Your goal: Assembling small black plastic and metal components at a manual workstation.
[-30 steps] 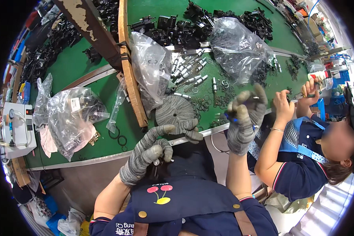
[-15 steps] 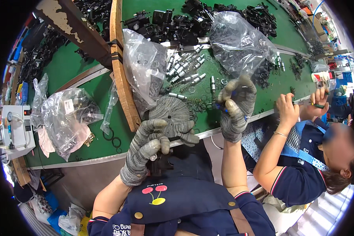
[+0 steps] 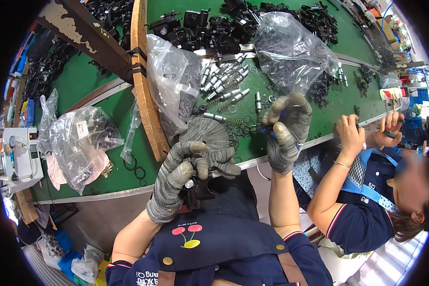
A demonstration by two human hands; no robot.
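Black part point(image 3: 191, 197) indistinct against apron point(image 3: 233, 231)

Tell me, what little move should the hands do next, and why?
I'd perhaps bring the right hand in its grey knitted glove across to the left hand in its matching glove: the left holds a dark part with a round silver end, while the right is apart from it, half-curled. What the right holds is unclear.

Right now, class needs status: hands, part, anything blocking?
Left grey-gloved hand: grip on black, silver-ended part. Right grey-gloved hand: curled, contents unclear. Clear plastic bag just beyond.
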